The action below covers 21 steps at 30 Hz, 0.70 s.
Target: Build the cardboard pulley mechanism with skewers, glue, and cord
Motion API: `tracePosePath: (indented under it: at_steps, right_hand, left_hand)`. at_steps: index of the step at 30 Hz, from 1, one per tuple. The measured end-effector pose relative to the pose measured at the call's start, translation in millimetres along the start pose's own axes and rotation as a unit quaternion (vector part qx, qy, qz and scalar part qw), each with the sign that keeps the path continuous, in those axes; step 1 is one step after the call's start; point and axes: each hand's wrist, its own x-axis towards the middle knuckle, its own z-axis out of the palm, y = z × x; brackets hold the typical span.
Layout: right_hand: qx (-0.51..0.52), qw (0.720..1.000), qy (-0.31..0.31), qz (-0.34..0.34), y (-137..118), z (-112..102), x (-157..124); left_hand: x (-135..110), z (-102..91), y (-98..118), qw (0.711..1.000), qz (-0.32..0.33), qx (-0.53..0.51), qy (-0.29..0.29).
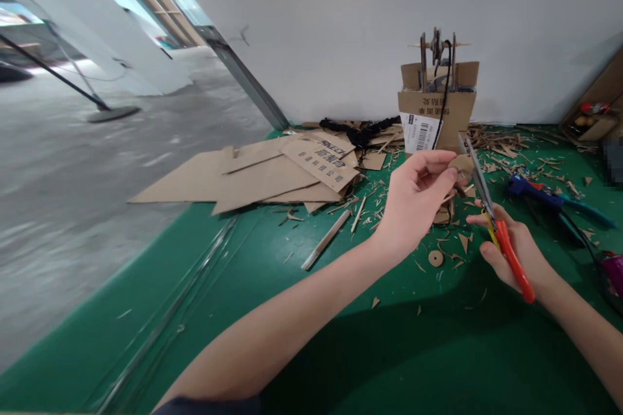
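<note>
Between the thumb and fingers of my left hand is a small rounded cardboard piece. My right hand grips scissors with red and yellow handles, their blades pointing up and away from me. The blades lie right beside the cardboard piece's right edge; whether they touch it I cannot tell. On the green table below sits a small cardboard disc with a hole in its middle. Behind my hands stands a cardboard box topped by a stick-and-axle frame with a black cord hanging from it.
Flat cardboard sheets are piled at the back left. Cardboard scraps litter the green table. A pale stick lies left of my hands. At the right are a blue glue gun and an open box. The wall rises behind.
</note>
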Motion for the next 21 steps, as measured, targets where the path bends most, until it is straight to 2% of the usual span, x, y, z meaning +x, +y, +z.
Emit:
tracePosePath:
  at_steps: [8, 14, 21]
  right_hand:
    - [0.005, 1.0, 0.005, 0.02, 2.8, 0.4, -3.9]
    - [0.021, 0.999, -0.007, 0.032, 2.6, 1.5, -3.5]
    - [0.005, 0.999, 0.011, 0.039, 0.7, 3.4, -4.2]
  left_hand:
    - [-1.2, 0.9, -2.0, 1.0, -0.007, 0.003, -0.019]
    - [0.0, 0.5, -2.4, 1.0, -0.011, 0.006, -0.006]
    - [0.6, -0.6, -5.4, 1.0, -0.007, -0.001, -0.013]
